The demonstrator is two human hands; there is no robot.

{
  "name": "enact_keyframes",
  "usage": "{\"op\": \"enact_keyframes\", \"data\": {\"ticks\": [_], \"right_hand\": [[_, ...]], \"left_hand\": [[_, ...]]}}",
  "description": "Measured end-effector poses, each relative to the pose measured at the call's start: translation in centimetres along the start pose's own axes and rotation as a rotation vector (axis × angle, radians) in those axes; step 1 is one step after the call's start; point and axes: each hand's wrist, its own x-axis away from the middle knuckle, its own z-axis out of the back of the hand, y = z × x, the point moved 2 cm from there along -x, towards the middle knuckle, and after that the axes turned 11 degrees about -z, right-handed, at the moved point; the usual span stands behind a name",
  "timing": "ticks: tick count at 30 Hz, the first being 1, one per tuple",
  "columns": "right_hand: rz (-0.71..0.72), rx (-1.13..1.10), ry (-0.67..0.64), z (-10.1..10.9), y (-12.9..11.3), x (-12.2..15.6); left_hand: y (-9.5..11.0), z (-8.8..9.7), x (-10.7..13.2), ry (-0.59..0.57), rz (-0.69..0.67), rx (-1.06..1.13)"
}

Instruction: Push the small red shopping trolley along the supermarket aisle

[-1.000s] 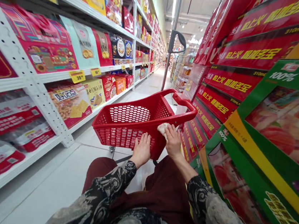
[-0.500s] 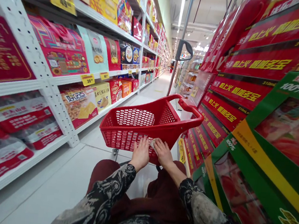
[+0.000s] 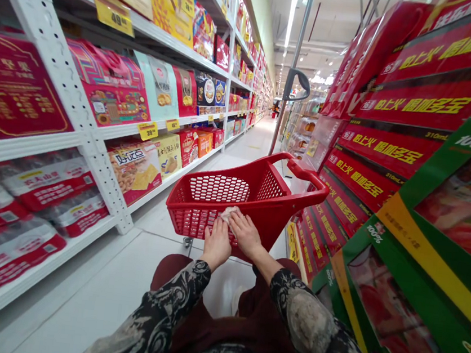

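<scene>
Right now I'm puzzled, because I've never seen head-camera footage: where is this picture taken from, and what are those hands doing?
This view comes from a camera worn on a person's head, looking forward and down, so the patterned sleeves below are their own arms. They are in a supermarket aisle. Their left hand and right hand rest on the near rim of a red plastic shopping basket on wheels. A crumpled pale scrap, perhaps tissue, sits by the right hand's fingers. White metal shelves of boxed goods stand on one side, stacked red and green cartons on the other.
</scene>
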Motion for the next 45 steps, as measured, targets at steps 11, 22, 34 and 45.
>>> {"op": "enact_keyframes", "data": {"ticks": [11, 22, 34, 45], "right_hand": [[0.033, -0.085, 0.108, 2.4, -1.9, -1.9], [0.054, 0.014, -0.008, -0.6, -2.1, -1.9], [-0.162, -0.037, 0.281, 6.3, 1.9, -4.2], [-0.468, 0.169, 0.189, 8.7, 8.7, -1.3]], "left_hand": [[-2.8, 0.4, 0.1, 0.155, 0.104, 0.017], [-5.5, 0.9, 0.4, 0.182, 0.141, -0.042], [-6.3, 3.5, -2.6, 0.071, 0.042, -0.048], [-6.5, 3.8, -2.8, -0.101, 0.008, -0.089]]}}
